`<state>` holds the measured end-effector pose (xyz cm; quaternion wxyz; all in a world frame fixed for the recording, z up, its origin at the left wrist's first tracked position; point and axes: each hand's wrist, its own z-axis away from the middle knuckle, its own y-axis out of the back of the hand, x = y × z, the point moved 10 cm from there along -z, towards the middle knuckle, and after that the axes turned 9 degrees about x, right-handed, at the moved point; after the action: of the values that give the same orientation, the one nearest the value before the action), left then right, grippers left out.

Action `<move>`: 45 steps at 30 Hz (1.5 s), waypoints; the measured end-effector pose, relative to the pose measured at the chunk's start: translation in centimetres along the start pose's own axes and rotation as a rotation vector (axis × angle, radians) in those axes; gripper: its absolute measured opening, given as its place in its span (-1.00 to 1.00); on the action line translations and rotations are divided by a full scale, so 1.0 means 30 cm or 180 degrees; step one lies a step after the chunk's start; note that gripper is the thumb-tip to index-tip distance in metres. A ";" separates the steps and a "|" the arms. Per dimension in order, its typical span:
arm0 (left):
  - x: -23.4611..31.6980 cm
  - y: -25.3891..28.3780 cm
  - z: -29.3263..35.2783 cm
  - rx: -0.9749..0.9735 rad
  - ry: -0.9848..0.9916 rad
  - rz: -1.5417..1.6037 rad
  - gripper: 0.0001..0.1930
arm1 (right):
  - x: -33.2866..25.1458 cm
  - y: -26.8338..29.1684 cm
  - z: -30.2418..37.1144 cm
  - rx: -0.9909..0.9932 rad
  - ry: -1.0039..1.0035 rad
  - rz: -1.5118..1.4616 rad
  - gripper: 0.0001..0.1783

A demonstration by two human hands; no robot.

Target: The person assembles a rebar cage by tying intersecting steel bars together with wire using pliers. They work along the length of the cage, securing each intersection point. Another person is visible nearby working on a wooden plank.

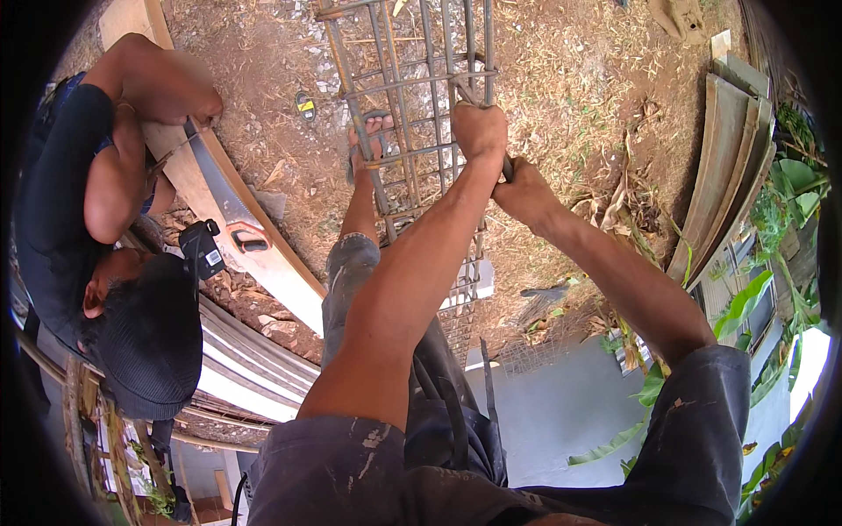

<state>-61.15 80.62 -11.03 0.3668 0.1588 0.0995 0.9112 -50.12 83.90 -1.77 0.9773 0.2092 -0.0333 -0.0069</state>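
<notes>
Both my hands are closed around a dark steel rebar bending bar (508, 168). My left hand (481, 131) grips it nearer its working end, and my right hand (526, 195) holds it lower down, close to the left one. Its upper end meets a stirrup of a long rebar cage (410, 145); exactly how it catches the steel is too small to tell. The cage, made of rods and square ties, runs from the top of the view down past my hands. My left forearm covers part of it. My sandalled foot (373, 131) is beside the cage.
At the left a co-worker in a dark cap (151, 337) bends over a long board (263, 263), with a handsaw (230, 206) against it. More boards (254, 342) are stacked below. Curved planks (715, 167) lean at the right near green plants (794, 188). Dry leaves litter the soil.
</notes>
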 end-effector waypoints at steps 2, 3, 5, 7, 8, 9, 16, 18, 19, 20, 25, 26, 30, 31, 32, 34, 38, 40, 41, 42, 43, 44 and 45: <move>-0.016 0.029 0.002 0.0091 -0.0048 -0.0476 -0.73 | -0.031 -0.047 0.011 -0.0292 -0.0154 -0.0028 -0.52; -0.011 0.034 -0.004 0.0084 -0.0143 -0.0876 -0.67 | -0.036 -0.073 0.003 -0.0593 -0.0216 -0.0384 -0.59; 0.012 0.056 0.021 -0.0742 -0.0007 -0.0123 -0.68 | -0.013 -0.161 0.029 -0.1311 -0.0443 -0.1095 -0.71; -0.008 0.083 0.042 -0.1470 0.0433 0.0677 -0.67 | -0.122 -0.199 0.145 -0.1679 -0.1597 -0.2918 -0.80; -0.033 0.089 0.065 -0.1803 0.0779 0.1093 -0.65 | -0.178 -0.234 0.185 -0.2074 -0.1812 -0.3645 -0.77; -0.036 0.079 0.079 -0.2139 0.1128 0.1503 -0.63 | -0.264 -0.247 0.201 -0.2587 -0.1658 -0.4501 -0.75; 0.017 0.104 0.000 -0.1680 0.0037 -0.0812 -0.62 | -0.315 -0.316 0.252 -0.3723 -0.0951 -0.6072 -0.61; 0.058 0.119 -0.003 -0.1010 -0.0575 -0.1452 -0.53 | -0.200 -0.285 0.208 -0.2573 -0.1088 -0.4527 -0.57; 0.053 0.129 -0.004 -0.0523 -0.0905 -0.1662 -0.51 | -0.153 -0.257 0.182 -0.2050 -0.1132 -0.4049 -0.57; 0.079 0.143 0.017 -0.0046 -0.1233 -0.1874 -0.49 | -0.128 -0.231 0.154 -0.1598 -0.0702 -0.3475 -0.58; 0.051 0.136 0.024 -0.1255 -0.0342 -0.0607 -0.45 | -0.158 -0.278 0.204 -0.2571 -0.0589 -0.5239 -0.59; 0.094 0.147 0.019 -0.1235 -0.0556 -0.0809 -0.44 | -0.222 -0.241 0.255 -0.3897 -0.1159 -0.6888 -0.58; 0.150 0.169 -0.001 -0.0998 -0.1442 -0.1925 -0.43 | -0.236 -0.356 0.233 -0.2790 -0.0788 -0.5830 -0.45; 0.154 0.188 0.012 -0.0926 -0.1749 -0.2242 -0.45 | -0.186 -0.398 0.193 -0.2538 -0.0407 -0.5028 -0.43; 0.165 0.212 0.027 -0.0848 -0.2062 -0.2538 -0.48 | -0.107 -0.401 0.149 -0.1941 -0.0020 -0.3905 -0.42; 0.136 0.260 0.003 -0.0961 -0.2319 -0.2949 -0.46 | 0.056 -0.323 0.071 -0.0663 0.0636 -0.1591 -0.40; -0.110 0.357 0.105 -0.0336 -0.2576 -0.2101 -0.45 | 0.147 -0.383 0.202 -0.1289 0.0355 -0.3233 -0.41; -0.293 0.405 0.186 -0.0621 -0.1457 -0.1384 -0.47 | 0.128 -0.536 0.324 -0.1670 0.0032 -0.4222 -0.46; -0.395 0.425 0.239 -0.0721 -0.0847 -0.1045 -0.47 | 0.147 -0.607 0.370 -0.1691 -0.0022 -0.4236 -0.50; -0.460 0.415 0.302 -0.1080 -0.0872 -0.1633 -0.47 | 0.165 -0.673 0.418 -0.1734 -0.0066 -0.4259 -0.53; -0.507 0.419 0.345 -0.1430 -0.0925 -0.2235 -0.46 | 0.218 -0.751 0.474 -0.1823 -0.0673 -0.4261 -0.56; -0.538 0.421 0.368 -0.1746 -0.1023 -0.2816 -0.46 | 0.287 -0.784 0.486 -0.1141 -0.0787 -0.4253 -0.57; -0.610 0.439 0.357 -0.2078 -0.2087 -0.3251 -0.51 | 0.361 -0.855 0.515 -0.0470 -0.0916 -0.4206 -0.58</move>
<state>-53.22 59.15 -1.12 0.7904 0.2408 -0.2338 0.5124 -40.35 53.89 2.48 0.7654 0.1153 -0.0276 -0.6325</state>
